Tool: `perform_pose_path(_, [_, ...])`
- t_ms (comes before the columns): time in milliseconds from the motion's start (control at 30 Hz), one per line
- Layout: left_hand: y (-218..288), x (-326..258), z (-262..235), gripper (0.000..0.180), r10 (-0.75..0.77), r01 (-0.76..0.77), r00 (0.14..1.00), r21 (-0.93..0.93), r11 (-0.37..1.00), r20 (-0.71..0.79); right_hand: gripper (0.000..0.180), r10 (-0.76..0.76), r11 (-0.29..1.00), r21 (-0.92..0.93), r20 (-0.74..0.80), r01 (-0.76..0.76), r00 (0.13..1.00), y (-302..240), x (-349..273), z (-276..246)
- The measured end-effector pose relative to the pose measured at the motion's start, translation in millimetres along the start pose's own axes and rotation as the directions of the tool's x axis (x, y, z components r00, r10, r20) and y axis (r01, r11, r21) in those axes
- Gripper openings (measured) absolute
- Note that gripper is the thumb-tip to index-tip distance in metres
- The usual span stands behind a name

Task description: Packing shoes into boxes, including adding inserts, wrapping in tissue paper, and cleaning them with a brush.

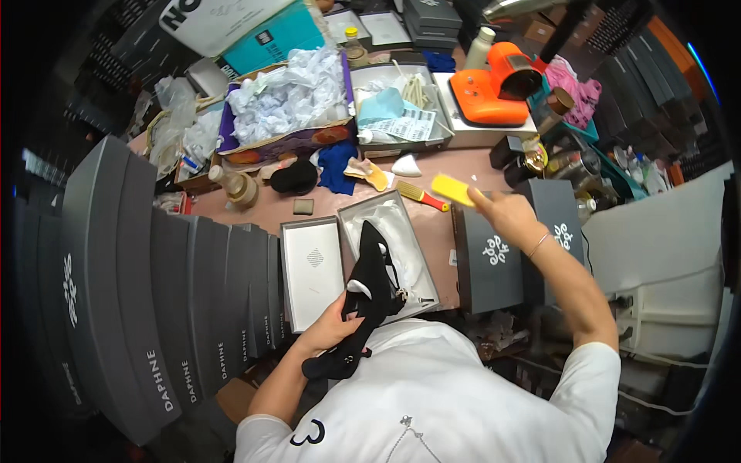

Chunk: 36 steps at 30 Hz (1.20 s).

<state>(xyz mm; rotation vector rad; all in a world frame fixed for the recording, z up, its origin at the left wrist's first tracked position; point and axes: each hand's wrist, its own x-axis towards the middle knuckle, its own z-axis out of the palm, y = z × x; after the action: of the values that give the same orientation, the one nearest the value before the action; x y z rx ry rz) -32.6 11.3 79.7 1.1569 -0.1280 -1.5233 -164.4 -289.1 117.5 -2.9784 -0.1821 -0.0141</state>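
Note:
My left hand (332, 326) is closed around black pointed women's shoes (376, 302), held over the front of an open shoe box. One shoe's toe points away from me; a second black shoe part (333, 364) with a small ornament hangs lower, against my shirt. White stuffing shows inside. My right hand (509, 216), raised to the right, grips a yellow rectangular block (452, 189) by its end; whether it is a sponge or a brush I cannot tell. The open grey box (427, 287) has white paper in it, and its lid (312, 305) lies beside it on the left.
A brush with a red and yellow handle (423, 197) lies past the box. Stacked grey shoe boxes (116, 278) line my left; more boxes (490, 266) stand right. Behind are a carton of crumpled paper (289, 96), an orange device (494, 89), a black pad (294, 177) and a blue cloth (336, 166).

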Motion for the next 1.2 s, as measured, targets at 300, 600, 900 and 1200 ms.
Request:
perform_pose_path(300, [11, -5, -2, 0.083, 0.266, -0.199, 0.961, 0.469, 0.86, -0.079, 0.046, -0.091, 0.99, 0.101, -0.033, 0.094, 0.995, -31, 13, -16])
perform_pose_path(600, [10, -7, -14, 0.08, 0.407, -0.126, 0.905, 0.833, 0.538, -0.126, 0.051, -0.019, 0.999, -0.042, -0.144, 0.013, 0.989, 9, 48, 5])
perform_pose_path(900, [5, -16, -19, 0.078, 0.536, 0.065, 0.804, 0.933, 0.353, -0.259, 0.05, -0.114, 0.993, 0.021, -0.041, 0.115, 0.993, -14, 76, 10])
perform_pose_path(1200, [19, 9, 15, 0.08, 0.581, 0.003, 0.75, 0.879, 0.476, -0.317, 0.039, 0.355, -0.28, 0.906, 0.406, -0.319, 0.842, -64, 120, 67])
